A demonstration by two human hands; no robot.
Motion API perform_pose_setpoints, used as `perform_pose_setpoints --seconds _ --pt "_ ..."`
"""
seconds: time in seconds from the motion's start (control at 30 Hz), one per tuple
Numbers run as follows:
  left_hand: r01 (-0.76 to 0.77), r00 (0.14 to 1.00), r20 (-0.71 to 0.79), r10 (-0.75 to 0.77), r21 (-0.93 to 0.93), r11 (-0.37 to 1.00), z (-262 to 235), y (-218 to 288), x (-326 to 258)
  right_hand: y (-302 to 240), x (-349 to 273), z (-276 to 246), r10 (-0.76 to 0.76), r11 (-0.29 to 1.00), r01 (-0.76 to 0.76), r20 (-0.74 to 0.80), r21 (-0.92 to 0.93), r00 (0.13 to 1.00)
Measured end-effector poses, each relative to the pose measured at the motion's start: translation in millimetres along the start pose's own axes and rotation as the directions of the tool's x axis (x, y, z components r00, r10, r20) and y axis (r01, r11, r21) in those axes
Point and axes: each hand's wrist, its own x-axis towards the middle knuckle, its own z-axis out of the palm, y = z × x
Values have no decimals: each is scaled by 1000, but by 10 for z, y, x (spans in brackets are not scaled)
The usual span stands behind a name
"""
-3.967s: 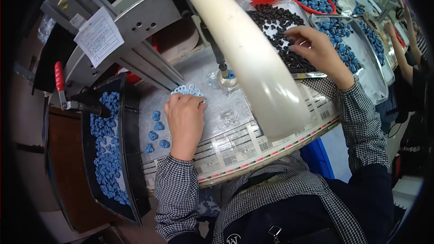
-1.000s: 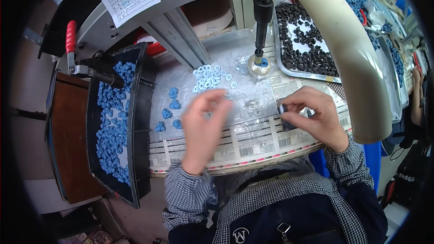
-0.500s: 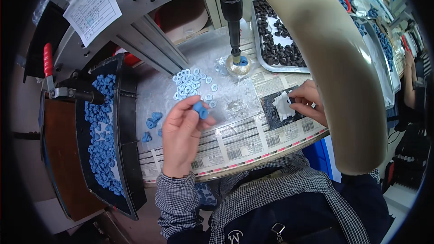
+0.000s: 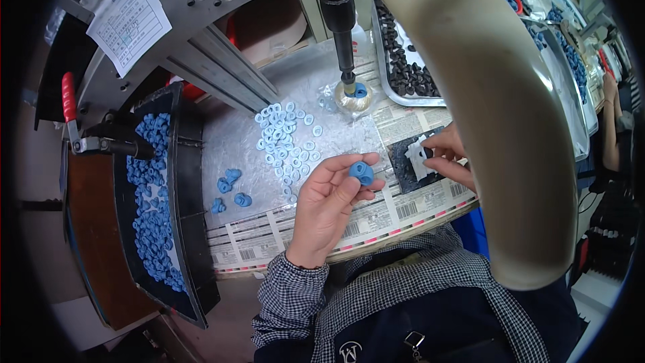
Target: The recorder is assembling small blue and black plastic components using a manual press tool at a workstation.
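Trays come first on the far left: a long black tray [image 4: 180, 161] stands at the bench edge, heaped with small blue caps [image 4: 151, 215], so stock sits within a short reach of the left arm. A red-handled clamp [image 4: 70, 117] grips its upper end, apparently to keep it from sliding. Just to the right, on a clear plastic sheet [image 4: 235, 154], a few loose blue pieces [image 4: 230, 188] lie apart from a cluster of pale blue rings [image 4: 285, 138], the two kinds kept separate and both close to the working spot.

Nearer the middle, the left hand [image 4: 329, 205] is raised palm-up off the bench, its thumb and fingertips pinching a single blue cap [image 4: 361, 172], held with its open end toward the camera as if for a look at it. Above it a dark vertical press rod [image 4: 344, 33] comes down onto a small round fixture [image 4: 354, 97] that already carries a blue part.

Further right, the right hand [image 4: 449, 158] is partly hidden behind a large cream curved tube [image 4: 497, 114]; its fingers close on a small white piece [image 4: 420, 156] over a dark pad [image 4: 406, 161], which gives contrast. Behind, a metal tray [image 4: 383, 47] holds black parts [image 4: 406, 70].
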Motion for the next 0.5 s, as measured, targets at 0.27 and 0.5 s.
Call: perform_pose_setpoints --seconds 0.27,0.5 --pt "-227 974 42 224 120 966 -59 -386 157 -261 154 229 -48 952 103 -190 288 981" --pt "-225 974 33 223 104 969 -44 -406 124 -342 231 239 -110 968 142 -158 209 981"
